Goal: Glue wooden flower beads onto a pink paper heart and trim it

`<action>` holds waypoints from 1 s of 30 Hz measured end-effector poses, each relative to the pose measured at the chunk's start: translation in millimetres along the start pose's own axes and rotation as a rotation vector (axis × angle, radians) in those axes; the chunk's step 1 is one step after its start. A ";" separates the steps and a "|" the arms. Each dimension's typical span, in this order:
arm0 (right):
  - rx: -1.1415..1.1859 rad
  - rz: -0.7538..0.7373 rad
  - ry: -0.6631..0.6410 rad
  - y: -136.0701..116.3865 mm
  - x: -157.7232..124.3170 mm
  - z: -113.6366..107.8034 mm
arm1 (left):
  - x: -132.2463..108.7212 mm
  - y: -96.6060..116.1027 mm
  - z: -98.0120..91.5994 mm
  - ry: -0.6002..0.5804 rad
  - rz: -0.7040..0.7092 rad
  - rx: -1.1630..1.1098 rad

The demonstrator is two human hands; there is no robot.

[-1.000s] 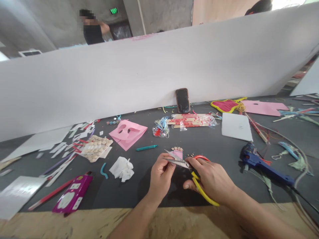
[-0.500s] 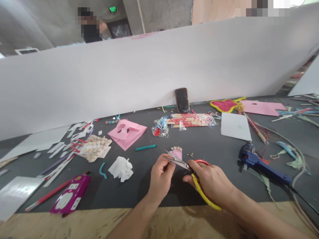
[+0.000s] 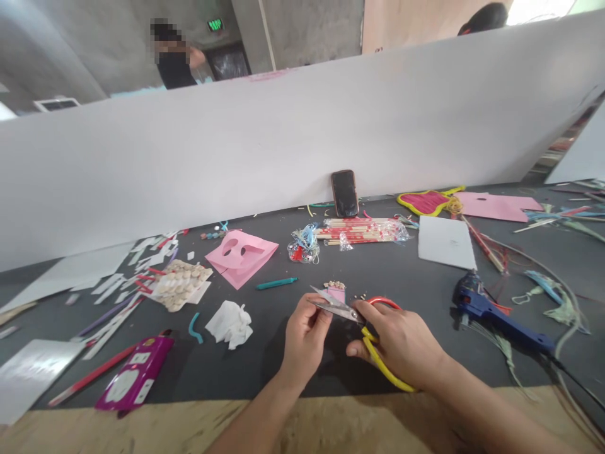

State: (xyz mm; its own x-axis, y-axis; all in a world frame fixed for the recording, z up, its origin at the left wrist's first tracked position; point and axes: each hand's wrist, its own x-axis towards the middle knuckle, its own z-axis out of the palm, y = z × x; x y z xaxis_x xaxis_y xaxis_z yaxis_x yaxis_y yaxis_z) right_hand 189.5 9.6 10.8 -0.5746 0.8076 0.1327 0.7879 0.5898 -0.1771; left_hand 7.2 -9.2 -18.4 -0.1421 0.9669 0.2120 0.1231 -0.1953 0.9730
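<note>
In my right hand (image 3: 397,337) is a pair of scissors (image 3: 341,308) with one red and one yellow handle. Their blades point left and stand slightly apart at the fingertips of my left hand (image 3: 305,337). That hand is closed in a pinch; whatever lies between thumb and forefinger is too small to make out. Just beyond the blades lies a small pink piece (image 3: 336,294) with a row of beige bits (image 3: 334,285) along its far edge. A few more loose bits (image 3: 360,296) are scattered to its right.
A blue glue gun (image 3: 501,318) with its cord lies at right, near a white foam block (image 3: 447,242). Left are crumpled tissue (image 3: 230,323), a teal pen (image 3: 276,283), pink cut-out paper (image 3: 242,255) and a purple packet (image 3: 137,372). Bagged sticks (image 3: 363,231) and a phone (image 3: 345,193) stand farther back.
The scissor blades have spread a little wider, and the yellow handle has shifted slightly. My left hand keeps its pinch in nearly the same spot.
</note>
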 end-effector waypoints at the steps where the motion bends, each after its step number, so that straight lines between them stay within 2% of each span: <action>1: 0.006 -0.003 -0.007 -0.2 -0.2 -1.1 | 0.0 -0.2 -0.3 0.002 0.003 0.006; 10: 0.035 -0.017 -0.049 -1.5 -1.3 -1.3 | -0.3 -1.5 -2.2 -0.020 0.022 -0.009; 16: -0.002 -0.019 -0.029 -1.9 -1.9 8.2 | 0.4 -1.2 -2.4 -0.045 0.025 -0.002; 30: -0.062 -0.005 0.033 -4.7 -4.3 5.8 | -2.4 5.2 -1.5 -0.015 0.039 0.050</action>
State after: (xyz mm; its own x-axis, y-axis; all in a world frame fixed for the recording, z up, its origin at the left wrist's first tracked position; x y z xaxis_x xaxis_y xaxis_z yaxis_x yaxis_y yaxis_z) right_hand 187.0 3.4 5.4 -0.5716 0.8036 0.1660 0.7979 0.5915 -0.1160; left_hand 6.7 -12.8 -13.7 -0.1216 0.9610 0.2484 0.1771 -0.2252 0.9581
